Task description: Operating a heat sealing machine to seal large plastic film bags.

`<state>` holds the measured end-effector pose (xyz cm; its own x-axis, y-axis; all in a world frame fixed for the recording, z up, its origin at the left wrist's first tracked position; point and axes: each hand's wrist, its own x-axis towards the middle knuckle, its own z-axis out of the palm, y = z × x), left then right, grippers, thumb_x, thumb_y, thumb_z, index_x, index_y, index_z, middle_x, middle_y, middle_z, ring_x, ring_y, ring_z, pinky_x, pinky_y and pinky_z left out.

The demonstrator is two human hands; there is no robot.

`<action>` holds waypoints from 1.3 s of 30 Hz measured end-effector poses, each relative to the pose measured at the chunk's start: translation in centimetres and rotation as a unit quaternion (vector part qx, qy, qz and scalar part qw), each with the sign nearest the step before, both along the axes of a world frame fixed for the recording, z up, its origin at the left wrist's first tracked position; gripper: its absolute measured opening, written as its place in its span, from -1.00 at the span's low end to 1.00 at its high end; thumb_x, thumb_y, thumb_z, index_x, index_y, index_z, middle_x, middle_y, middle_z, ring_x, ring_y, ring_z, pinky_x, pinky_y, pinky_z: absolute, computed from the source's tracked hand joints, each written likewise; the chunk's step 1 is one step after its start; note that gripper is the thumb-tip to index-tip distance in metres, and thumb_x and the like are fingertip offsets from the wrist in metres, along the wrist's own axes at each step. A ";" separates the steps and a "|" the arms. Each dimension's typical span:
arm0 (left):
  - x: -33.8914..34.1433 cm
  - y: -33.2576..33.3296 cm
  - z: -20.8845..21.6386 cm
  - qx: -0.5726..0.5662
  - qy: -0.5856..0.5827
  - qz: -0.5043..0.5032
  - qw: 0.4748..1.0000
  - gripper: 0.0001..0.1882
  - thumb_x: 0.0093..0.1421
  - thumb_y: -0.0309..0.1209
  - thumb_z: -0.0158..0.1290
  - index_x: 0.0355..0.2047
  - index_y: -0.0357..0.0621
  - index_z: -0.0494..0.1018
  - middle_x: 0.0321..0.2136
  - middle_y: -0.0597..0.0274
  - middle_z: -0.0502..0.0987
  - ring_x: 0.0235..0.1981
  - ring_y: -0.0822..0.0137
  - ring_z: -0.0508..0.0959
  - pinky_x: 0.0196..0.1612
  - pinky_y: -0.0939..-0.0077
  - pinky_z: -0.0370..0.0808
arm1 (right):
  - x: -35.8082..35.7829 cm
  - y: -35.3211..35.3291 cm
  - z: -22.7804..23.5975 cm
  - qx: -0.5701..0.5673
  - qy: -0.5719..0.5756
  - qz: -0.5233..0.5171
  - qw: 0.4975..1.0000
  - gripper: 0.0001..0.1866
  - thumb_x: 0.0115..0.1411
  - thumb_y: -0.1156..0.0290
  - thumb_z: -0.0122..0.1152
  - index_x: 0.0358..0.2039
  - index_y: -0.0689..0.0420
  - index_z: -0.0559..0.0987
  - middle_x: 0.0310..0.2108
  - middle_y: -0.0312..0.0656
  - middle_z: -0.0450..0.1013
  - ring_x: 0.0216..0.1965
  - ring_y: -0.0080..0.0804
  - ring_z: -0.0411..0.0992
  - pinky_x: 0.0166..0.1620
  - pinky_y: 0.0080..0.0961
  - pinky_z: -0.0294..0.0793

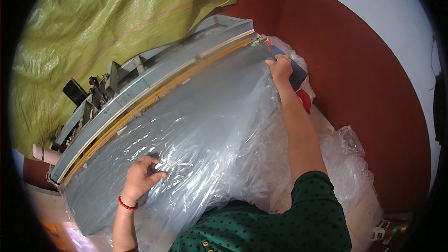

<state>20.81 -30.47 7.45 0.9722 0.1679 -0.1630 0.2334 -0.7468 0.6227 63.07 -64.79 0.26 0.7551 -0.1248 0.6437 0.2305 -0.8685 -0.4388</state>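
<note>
Head view shows a clear plastic sheet (200,147) mid-dial, apparently being spread, the right hand (281,68) at one o'clock seemingly pinching its edge, the left hand (141,176) at eight half-curled, visibly gripping nothing, and smoothing it next calls for even tension.

It looks like a small workshop to me: a long grey metal rail (151,77) lines the bench's (224,77) far edge, dark machine fittings (96,88) behind it, clear plastic sheeting (200,163) on top, yellow-green woven sacking (116,23) beyond.
</note>
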 end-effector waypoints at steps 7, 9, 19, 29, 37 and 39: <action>-0.7 -0.3 0.9 -0.271 -0.091 0.111 0.952 -0.93 0.10 -0.55 -0.03 -0.37 -0.16 0.34 -0.49 0.33 0.46 -0.55 0.54 0.37 -0.47 0.64 0.35 | 1.4 -0.8 -1.5 -0.025 0.011 0.065 0.998 -0.74 -0.06 0.15 0.19 -0.52 0.08 0.46 -0.49 -0.14 0.41 -0.37 -0.15 0.38 -0.32 -0.24 0.33; -2.9 0.4 1.4 -0.427 -0.012 0.136 0.894 -0.76 0.07 -0.62 -0.09 -0.22 -0.17 0.28 -0.46 0.27 0.47 -0.60 0.55 0.34 -0.54 0.69 0.31 | 1.9 -0.9 -1.5 -0.057 0.100 0.066 0.991 -0.71 0.05 0.09 0.02 -0.42 0.05 0.44 -0.42 -0.12 0.45 -0.35 -0.11 0.42 -0.30 -0.20 0.36; -19.8 11.9 8.4 -0.167 0.140 0.171 0.961 -0.88 0.03 -0.53 -0.03 -0.40 -0.27 0.44 -0.50 0.30 0.48 -0.46 0.52 0.44 -0.33 0.64 0.39 | 2.6 -1.1 -1.6 -0.069 0.055 0.106 0.991 -0.73 0.11 0.19 0.05 -0.44 0.15 0.36 -0.47 -0.06 0.40 -0.40 -0.04 0.36 -0.35 -0.24 0.30; -14.8 21.7 -0.8 -0.035 -0.220 0.465 0.857 -0.87 0.08 -0.46 -0.03 -0.40 -0.27 0.44 -0.51 0.30 0.48 -0.46 0.47 0.44 -0.36 0.62 0.36 | 7.3 -5.3 -3.4 0.155 0.102 0.235 0.954 -0.71 0.13 0.19 0.09 -0.39 0.20 0.47 -0.46 -0.33 0.40 -0.39 -0.58 0.33 -0.25 -0.60 0.31; -11.8 22.1 -7.8 0.296 -0.265 0.286 0.872 -0.89 -0.05 -0.46 0.10 -0.54 -0.24 0.42 -0.56 0.10 0.41 -0.42 0.11 0.43 -0.36 0.36 0.38 | 1.0 -16.3 5.2 0.298 0.260 0.329 0.857 -0.82 0.17 0.28 0.05 -0.32 0.11 0.46 -0.35 -0.41 0.35 -0.28 -0.63 0.26 -0.17 -0.68 0.22; -11.6 21.7 -7.6 0.282 -0.267 0.293 0.874 -0.89 -0.05 -0.46 0.10 -0.54 -0.24 0.42 -0.55 0.10 0.42 -0.42 0.13 0.44 -0.36 0.36 0.38 | -1.0 -18.6 6.6 0.320 0.297 0.344 0.831 -0.85 0.17 0.27 0.05 -0.37 0.07 0.42 -0.41 -0.43 0.31 -0.31 -0.63 0.25 -0.18 -0.68 0.19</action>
